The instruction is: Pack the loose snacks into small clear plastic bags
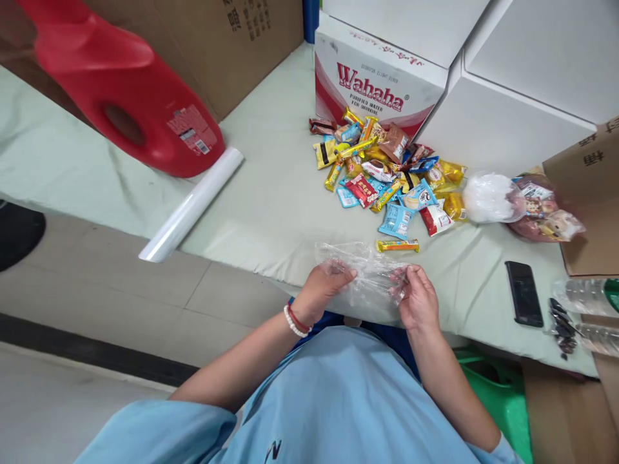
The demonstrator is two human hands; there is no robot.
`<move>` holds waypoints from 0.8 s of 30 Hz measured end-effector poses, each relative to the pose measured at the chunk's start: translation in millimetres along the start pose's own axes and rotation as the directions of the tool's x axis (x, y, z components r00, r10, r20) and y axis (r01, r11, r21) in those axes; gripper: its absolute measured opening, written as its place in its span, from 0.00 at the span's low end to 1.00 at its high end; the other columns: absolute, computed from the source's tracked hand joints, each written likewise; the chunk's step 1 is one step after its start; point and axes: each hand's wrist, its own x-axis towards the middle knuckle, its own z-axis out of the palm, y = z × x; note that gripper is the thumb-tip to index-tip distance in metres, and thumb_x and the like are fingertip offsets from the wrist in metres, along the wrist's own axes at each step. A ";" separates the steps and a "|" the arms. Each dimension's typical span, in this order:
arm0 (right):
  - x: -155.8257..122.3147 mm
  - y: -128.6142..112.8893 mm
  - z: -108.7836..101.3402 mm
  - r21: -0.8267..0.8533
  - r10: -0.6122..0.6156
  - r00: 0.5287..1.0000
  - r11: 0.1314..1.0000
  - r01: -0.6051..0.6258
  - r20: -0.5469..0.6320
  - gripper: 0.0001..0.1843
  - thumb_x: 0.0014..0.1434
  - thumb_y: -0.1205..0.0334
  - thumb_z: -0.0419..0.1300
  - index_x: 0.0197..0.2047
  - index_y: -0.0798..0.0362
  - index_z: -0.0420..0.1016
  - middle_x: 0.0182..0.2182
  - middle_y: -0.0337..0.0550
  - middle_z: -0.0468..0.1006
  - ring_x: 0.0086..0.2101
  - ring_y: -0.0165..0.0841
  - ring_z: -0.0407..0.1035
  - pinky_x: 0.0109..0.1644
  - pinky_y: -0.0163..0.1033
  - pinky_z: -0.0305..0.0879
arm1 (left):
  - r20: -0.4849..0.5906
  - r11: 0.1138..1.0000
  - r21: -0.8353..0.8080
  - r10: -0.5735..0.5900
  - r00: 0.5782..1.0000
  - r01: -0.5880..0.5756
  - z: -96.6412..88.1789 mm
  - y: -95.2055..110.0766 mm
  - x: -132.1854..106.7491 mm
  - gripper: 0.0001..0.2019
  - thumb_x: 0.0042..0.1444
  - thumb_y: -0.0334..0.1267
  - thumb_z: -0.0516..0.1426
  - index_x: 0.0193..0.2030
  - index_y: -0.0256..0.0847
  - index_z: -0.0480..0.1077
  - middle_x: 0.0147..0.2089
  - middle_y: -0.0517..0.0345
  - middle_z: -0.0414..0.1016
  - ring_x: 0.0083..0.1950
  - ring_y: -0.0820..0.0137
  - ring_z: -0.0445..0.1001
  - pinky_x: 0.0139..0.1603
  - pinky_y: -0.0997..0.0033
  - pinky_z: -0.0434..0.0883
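While left hand and right hand pinch the clear plastic between closed fingertips, best spread it gently, avoiding tears.

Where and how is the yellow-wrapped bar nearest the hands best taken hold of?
Likely the middle of the yellow-wrapped bar, pinched across its narrow width, from above and the near side. It lies flat, its length running left to right; the snack pile crowds its far side, and the clear plastic is close to its left end.
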 end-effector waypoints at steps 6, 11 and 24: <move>11.3 2.3 -5.1 -0.203 -0.217 0.975 0.958 0.202 -0.055 0.23 0.54 0.39 0.69 0.36 0.49 0.70 0.23 0.29 0.68 0.18 0.23 0.59 0.17 0.29 0.53 | 0.031 0.997 0.034 -0.071 0.997 0.070 -10.9 -7.8 -5.7 0.25 0.47 0.61 0.68 0.32 0.41 0.68 0.19 0.71 0.58 0.19 0.79 0.55 0.21 0.77 0.56; 21.6 -13.6 -25.9 -0.157 -0.065 0.998 0.986 0.061 -0.018 0.27 0.44 0.41 0.76 0.35 0.50 0.72 0.19 0.26 0.64 0.14 0.19 0.51 0.14 0.26 0.46 | 0.128 0.995 0.094 -0.049 0.991 0.037 -37.3 20.9 -5.0 0.24 0.42 0.55 0.73 0.33 0.40 0.71 0.22 0.70 0.59 0.19 0.81 0.54 0.19 0.78 0.54; 10.6 8.8 -39.6 -0.484 -0.131 0.975 0.851 0.204 0.180 0.20 0.57 0.39 0.67 0.37 0.48 0.77 0.19 0.31 0.67 0.17 0.27 0.58 0.19 0.33 0.56 | -0.044 0.374 0.883 0.667 0.743 -0.283 -74.7 28.2 -17.9 0.27 0.53 0.43 0.65 0.59 0.41 0.69 0.53 0.46 0.72 0.53 0.56 0.73 0.57 0.52 0.71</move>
